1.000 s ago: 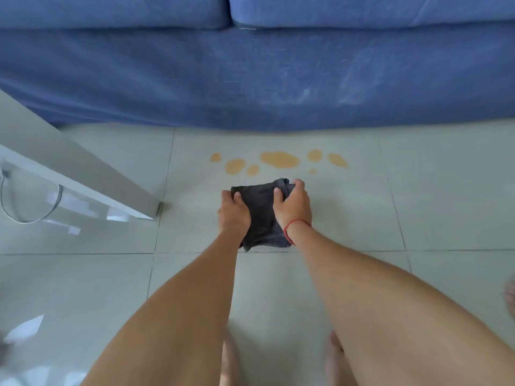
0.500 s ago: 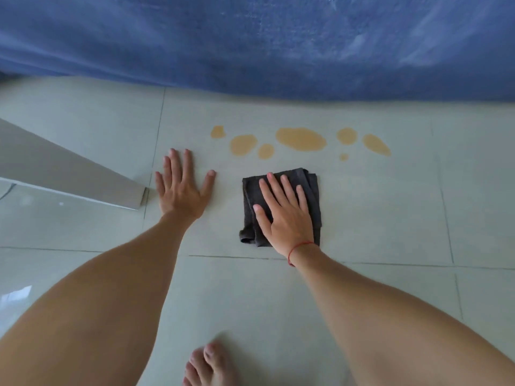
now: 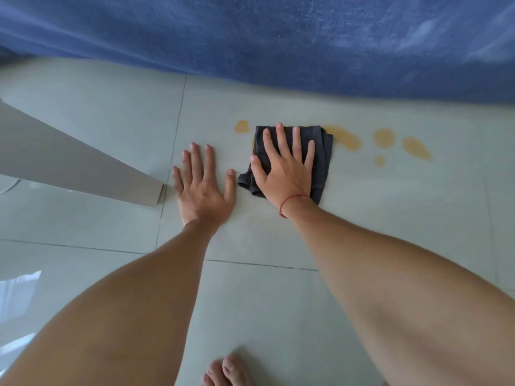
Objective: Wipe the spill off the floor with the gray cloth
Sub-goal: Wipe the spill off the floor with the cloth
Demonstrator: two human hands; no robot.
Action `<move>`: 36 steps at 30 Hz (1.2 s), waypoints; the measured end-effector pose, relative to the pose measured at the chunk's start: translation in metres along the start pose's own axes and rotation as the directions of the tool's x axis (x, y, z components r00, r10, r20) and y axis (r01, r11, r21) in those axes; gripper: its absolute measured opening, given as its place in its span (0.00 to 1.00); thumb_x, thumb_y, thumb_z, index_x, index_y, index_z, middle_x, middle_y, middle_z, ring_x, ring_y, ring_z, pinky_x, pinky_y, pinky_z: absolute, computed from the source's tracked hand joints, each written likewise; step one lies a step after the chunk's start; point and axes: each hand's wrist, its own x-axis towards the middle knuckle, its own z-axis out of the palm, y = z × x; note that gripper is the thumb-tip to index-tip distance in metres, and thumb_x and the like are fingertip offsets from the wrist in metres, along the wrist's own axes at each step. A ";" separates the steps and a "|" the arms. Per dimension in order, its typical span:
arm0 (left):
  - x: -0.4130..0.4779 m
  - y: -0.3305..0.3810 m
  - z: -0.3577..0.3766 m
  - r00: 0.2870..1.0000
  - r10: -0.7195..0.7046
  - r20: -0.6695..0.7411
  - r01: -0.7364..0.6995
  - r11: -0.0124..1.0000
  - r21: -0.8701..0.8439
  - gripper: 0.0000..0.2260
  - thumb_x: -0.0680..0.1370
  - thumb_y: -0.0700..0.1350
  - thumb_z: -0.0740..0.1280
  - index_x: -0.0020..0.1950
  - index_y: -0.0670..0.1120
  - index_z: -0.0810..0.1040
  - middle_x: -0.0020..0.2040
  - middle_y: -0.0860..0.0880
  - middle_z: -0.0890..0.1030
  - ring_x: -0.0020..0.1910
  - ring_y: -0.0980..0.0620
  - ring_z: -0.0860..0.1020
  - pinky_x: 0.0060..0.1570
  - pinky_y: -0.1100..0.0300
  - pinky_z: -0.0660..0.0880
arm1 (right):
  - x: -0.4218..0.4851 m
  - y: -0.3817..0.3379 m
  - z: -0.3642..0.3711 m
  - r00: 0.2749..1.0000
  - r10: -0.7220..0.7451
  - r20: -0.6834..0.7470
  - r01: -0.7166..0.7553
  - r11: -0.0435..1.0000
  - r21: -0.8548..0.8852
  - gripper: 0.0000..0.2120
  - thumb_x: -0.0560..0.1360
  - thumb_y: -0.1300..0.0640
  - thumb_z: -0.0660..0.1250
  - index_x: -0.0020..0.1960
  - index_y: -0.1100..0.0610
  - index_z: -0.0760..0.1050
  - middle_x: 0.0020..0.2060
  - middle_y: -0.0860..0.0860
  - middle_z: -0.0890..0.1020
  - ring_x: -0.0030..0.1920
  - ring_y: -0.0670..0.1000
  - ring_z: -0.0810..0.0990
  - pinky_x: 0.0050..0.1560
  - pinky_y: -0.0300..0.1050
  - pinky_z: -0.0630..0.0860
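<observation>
**Cloth on the spill's left end**

My left hand (image 3: 202, 188) lies flat on the floor (image 3: 278, 316), fingers spread, holding nothing, just beside the gray cloth (image 3: 324, 162). My right hand (image 3: 284, 168) presses that folded cloth down with an open palm, fingers splayed on top rather than curled around it. The cloth looks soft, light and likely to bunch, so I judge broad flat pressure suits it. It covers part of the orange spill (image 3: 348, 139); drops remain bare on both sides, mostly right.

Pale tiled floor (image 3: 362, 232). Lying on it: folded gray cloth (image 3: 323, 160) over part of orange spill (image 3: 348, 140), left hand (image 3: 202, 188) flat, bare toes (image 3: 225, 370).
</observation>
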 end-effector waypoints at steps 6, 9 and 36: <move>0.006 -0.004 -0.017 0.988 0.020 0.156 -0.016 1.000 -0.026 0.29 0.82 0.57 0.48 0.80 0.50 0.44 0.80 0.44 0.42 0.79 0.45 0.41 0.76 0.47 0.40 | -0.053 0.017 -0.008 0.980 -0.161 0.119 0.163 0.987 -0.005 0.27 0.78 0.47 0.47 0.75 0.49 0.62 0.76 0.46 0.62 0.77 0.54 0.57 0.76 0.57 0.48; 0.010 -0.011 -0.028 0.973 -0.020 0.231 0.021 1.000 -0.001 0.27 0.82 0.55 0.47 0.80 0.50 0.42 0.80 0.44 0.40 0.79 0.45 0.40 0.77 0.47 0.41 | -0.078 0.055 -0.018 0.983 -0.122 0.140 0.128 0.991 -0.037 0.27 0.78 0.46 0.45 0.76 0.48 0.60 0.76 0.45 0.62 0.77 0.52 0.57 0.75 0.53 0.45; 0.017 -0.017 -0.027 0.926 -0.047 0.374 0.068 0.997 -0.045 0.28 0.83 0.53 0.44 0.78 0.48 0.35 0.79 0.49 0.34 0.78 0.48 0.34 0.75 0.50 0.34 | -0.033 0.044 -0.016 0.986 -0.127 0.107 0.135 0.988 -0.076 0.24 0.81 0.46 0.45 0.76 0.45 0.58 0.77 0.42 0.59 0.78 0.51 0.54 0.76 0.56 0.46</move>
